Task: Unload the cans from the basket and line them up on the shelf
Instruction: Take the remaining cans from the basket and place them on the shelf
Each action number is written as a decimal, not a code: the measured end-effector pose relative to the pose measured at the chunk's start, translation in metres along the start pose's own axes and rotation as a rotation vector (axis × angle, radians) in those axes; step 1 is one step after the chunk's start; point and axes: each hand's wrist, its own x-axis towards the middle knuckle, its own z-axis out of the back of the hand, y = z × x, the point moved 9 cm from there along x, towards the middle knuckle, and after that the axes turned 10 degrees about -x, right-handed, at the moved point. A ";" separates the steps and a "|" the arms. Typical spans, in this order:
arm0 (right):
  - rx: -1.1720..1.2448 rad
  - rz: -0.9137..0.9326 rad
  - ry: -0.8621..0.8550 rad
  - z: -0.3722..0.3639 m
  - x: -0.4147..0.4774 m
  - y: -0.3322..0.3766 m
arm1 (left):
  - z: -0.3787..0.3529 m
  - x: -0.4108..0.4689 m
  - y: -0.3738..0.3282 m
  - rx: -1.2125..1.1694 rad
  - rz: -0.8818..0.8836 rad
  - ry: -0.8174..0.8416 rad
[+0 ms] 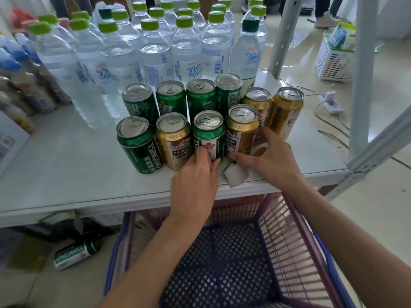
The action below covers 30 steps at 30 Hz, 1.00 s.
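Observation:
Several green and gold cans stand upright in two rows on the white shelf (66, 174). In the front row, my left hand (195, 185) grips the base of a green can (208, 132). Beside it my right hand (266, 158) wraps around the foot of a gold can (241, 127), fingers spread along its right side. A small white card (234, 176) lies at the shelf edge between my hands. The purple and blue basket (222, 263) sits below the shelf with nothing visible in it.
Many clear water bottles (153, 54) with green caps fill the shelf behind the cans. One green can (75, 254) lies on the floor under the shelf at left. A grey shelf post (364, 85) rises at right, with a white basket (335, 61) and cables beyond.

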 end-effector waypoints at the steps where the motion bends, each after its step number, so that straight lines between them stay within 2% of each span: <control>1: 0.002 0.003 -0.005 0.000 0.000 0.000 | 0.000 0.002 0.001 -0.013 0.000 -0.002; 11: 0.029 0.046 -0.009 0.002 -0.005 0.009 | 0.007 -0.003 0.025 -0.103 0.056 0.064; 19: -0.017 0.038 0.001 0.000 -0.006 0.015 | 0.011 0.001 0.033 -0.138 0.016 0.133; 23: -0.137 0.000 0.094 0.003 -0.010 0.021 | 0.011 -0.004 0.031 -0.227 0.020 0.251; 26: -0.347 -0.060 0.135 0.014 -0.024 0.029 | 0.019 -0.013 0.032 -0.317 0.033 0.384; 28: -0.457 0.003 0.139 0.021 -0.040 0.046 | 0.027 -0.023 0.039 -0.364 0.069 0.497; 30: -0.340 0.117 0.117 0.020 -0.060 0.069 | 0.040 -0.034 0.056 -0.375 0.143 0.568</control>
